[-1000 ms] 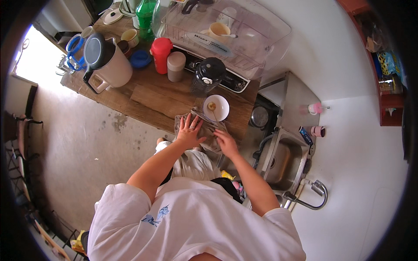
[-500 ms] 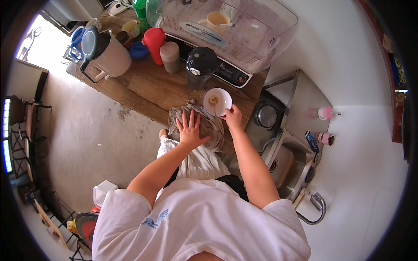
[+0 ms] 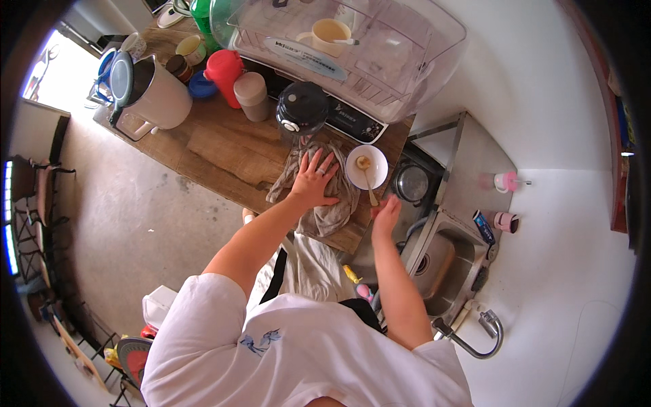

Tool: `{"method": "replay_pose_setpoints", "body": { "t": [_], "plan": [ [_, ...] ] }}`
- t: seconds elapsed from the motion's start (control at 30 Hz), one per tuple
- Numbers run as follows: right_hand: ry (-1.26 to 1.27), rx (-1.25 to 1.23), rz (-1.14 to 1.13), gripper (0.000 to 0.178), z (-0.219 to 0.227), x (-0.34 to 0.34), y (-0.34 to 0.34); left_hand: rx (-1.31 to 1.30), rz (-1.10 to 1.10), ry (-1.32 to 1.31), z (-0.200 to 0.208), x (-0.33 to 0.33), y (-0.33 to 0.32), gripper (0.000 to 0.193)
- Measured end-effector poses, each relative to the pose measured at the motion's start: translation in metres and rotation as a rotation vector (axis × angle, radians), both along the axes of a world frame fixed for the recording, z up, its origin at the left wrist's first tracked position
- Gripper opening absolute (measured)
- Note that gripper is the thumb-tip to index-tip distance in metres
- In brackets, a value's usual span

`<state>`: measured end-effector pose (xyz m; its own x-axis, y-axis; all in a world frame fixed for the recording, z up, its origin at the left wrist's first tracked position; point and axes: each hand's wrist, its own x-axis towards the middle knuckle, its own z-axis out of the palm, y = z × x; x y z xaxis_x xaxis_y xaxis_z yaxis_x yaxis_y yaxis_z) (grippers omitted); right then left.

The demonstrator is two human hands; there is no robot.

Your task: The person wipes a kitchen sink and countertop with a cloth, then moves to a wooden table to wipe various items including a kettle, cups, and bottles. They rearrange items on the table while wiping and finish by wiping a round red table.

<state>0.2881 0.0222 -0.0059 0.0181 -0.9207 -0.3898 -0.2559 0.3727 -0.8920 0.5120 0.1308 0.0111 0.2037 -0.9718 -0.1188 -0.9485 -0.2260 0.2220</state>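
My left hand [image 3: 315, 184] lies flat with fingers spread on a crumpled grey-brown cloth [image 3: 339, 211] near the front edge of the wooden counter. Just right of the cloth, at the counter's right end, stands a white bowl [image 3: 376, 178]. A spoon [image 3: 370, 190] rests in it, its handle sticking out toward me, with a bit of yellowish-brown food around its head. Close below the spoon handle is my right hand [image 3: 386, 216], apart from the bowl and slightly blurred; its fingers look loosely extended, with nothing visible in them.
Behind the cloth stands a dark-lidded jar [image 3: 302, 108], beside a grey tumbler [image 3: 252, 96] and a red bottle [image 3: 224, 76]. A clear-covered dish rack [image 3: 400, 102] fills the back. A large white pitcher [image 3: 163, 95] sits left. To the right are a pot lid [image 3: 410, 182] and a steel sink [image 3: 451, 264].
The bowl has moved right and stands on the counter, released by my right hand, which has drawn back toward me. My left hand and the cloth have shifted right and farther in.
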Motion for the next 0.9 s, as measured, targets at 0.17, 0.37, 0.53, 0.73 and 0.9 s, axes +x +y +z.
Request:
{"method": "replay_pose_setpoints", "body": {
  "t": [0.17, 0.37, 0.53, 0.73, 0.9],
  "plan": [
    [0.302, -0.699, 0.724, 0.027, 0.033, 0.005, 0.088, -0.122, -0.02, -0.003, -0.017, 0.021, -0.025, 0.098],
    [0.688, -0.778, 0.909, 0.073, 0.011, 0.06, 0.101, -0.165, -0.008, 0.051, -0.014, 0.019, -0.022, 0.085],
    [0.52, -0.782, 1.063, 0.069, 0.014, 0.041, 0.129, -0.123, -0.017, 0.075, -0.005, 0.012, 0.056, 0.073],
    [0.435, -0.74, 0.955, 0.063, 0.016, 0.077, 0.148, -0.123, 0.041, 0.147, 0.0, 0.025, 0.133, 0.068],
    [0.642, -0.881, 1.009, 0.064, 0.007, 0.171, 0.138, -0.169, 0.328, 0.068, 0.007, 0.085, 0.128, 0.067]
  ]
}}
